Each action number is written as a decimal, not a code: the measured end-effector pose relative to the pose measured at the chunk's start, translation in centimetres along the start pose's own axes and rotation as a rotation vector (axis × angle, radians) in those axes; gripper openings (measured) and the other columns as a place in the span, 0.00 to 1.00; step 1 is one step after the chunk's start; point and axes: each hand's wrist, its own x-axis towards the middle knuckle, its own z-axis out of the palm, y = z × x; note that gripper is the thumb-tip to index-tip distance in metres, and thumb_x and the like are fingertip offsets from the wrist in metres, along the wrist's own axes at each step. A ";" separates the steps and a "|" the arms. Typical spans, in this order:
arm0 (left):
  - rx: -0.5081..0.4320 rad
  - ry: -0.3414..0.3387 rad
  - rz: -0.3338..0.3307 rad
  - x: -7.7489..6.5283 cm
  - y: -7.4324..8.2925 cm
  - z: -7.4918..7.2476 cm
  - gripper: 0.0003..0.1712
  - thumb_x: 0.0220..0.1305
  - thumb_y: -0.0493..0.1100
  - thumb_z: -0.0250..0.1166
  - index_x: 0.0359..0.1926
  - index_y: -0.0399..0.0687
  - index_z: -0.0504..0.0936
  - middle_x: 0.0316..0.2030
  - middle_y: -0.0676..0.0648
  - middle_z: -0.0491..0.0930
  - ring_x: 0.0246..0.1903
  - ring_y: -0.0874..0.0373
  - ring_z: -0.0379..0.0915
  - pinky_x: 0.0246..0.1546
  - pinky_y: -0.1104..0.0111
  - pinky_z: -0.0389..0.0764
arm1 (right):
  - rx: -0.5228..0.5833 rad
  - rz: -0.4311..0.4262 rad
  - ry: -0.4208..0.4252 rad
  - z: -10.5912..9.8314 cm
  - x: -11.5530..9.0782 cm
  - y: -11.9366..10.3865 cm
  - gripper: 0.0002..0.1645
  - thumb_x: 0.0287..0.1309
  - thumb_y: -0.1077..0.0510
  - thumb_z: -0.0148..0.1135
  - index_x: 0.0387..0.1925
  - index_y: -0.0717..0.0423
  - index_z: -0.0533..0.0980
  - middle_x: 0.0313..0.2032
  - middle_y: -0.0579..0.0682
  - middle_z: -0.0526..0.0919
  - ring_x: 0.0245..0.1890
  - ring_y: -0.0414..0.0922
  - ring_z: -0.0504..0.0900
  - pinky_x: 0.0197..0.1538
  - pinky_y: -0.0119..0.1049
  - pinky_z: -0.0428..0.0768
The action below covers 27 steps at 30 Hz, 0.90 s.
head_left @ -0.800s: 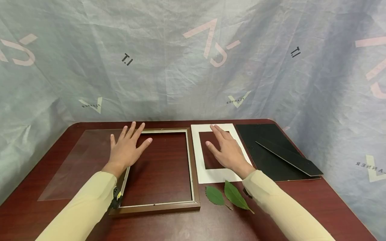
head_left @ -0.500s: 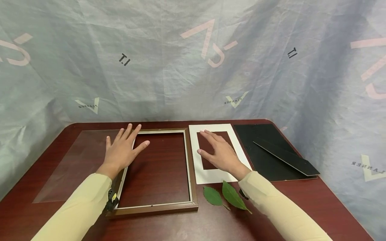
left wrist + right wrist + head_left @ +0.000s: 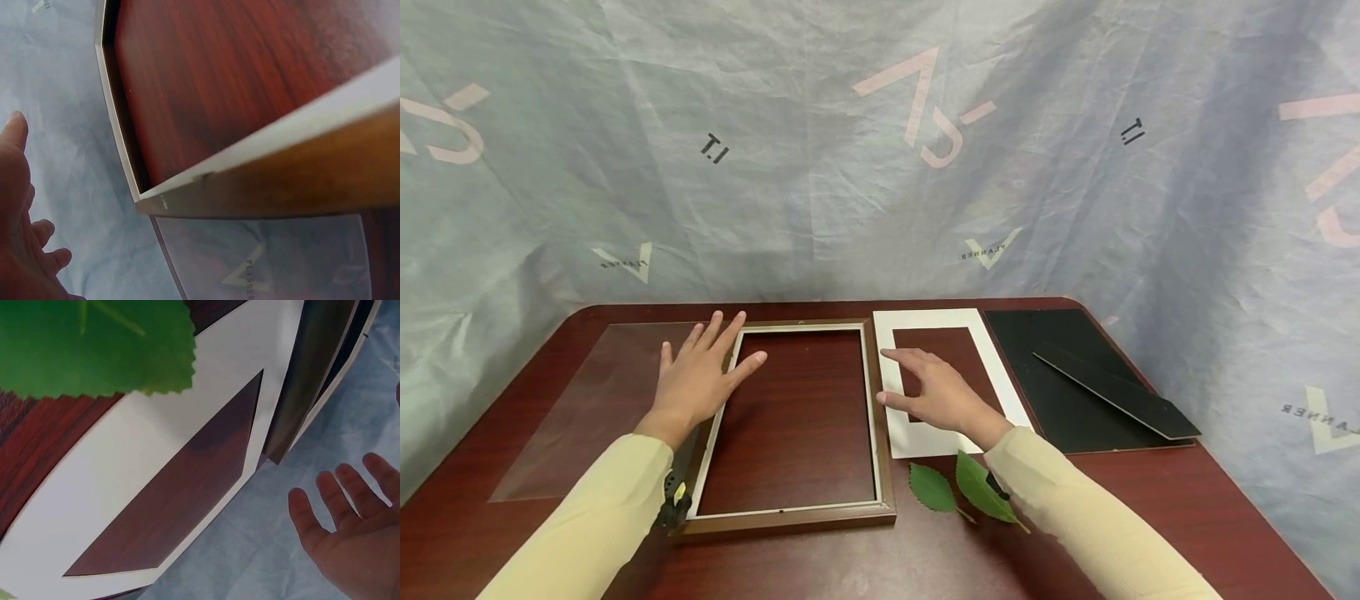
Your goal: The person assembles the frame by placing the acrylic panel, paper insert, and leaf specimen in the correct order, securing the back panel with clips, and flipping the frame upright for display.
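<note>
Table (image 3: 850, 571) (reddish), frame (image 3: 883, 450), sheet (image 3: 598, 408), mat (image 3: 925, 439), leaves (image 3: 933, 488), board (image 3: 1054, 404)

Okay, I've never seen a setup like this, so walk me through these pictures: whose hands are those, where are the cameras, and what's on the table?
There's no machine here, just a person's bare left hand and right hand. The wide picture comes from a camera worn on the head, looking forward and down. The two close-ups come from cameras worn on the wrists, one for each hand.

On the reddish-brown table, from the person's left to right, lie a clear sheet, a brown frame, a white mat with a window cut in it, and a black board with a narrower black flap on it. Two green leaves lie just nearer the person than the mat.

Neither hand holds anything: the left is over the frame's left side, the right over the mat.
</note>
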 end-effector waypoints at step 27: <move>0.015 0.234 -0.033 -0.9 -2.2 -1.7 0.42 0.74 0.64 0.56 0.77 0.44 0.60 0.68 0.26 0.65 0.64 0.26 0.63 0.64 0.33 0.56 | -0.050 0.005 -0.212 1.1 1.3 0.3 0.43 0.62 0.43 0.71 0.73 0.53 0.68 0.72 0.60 0.66 0.73 0.60 0.62 0.70 0.59 0.63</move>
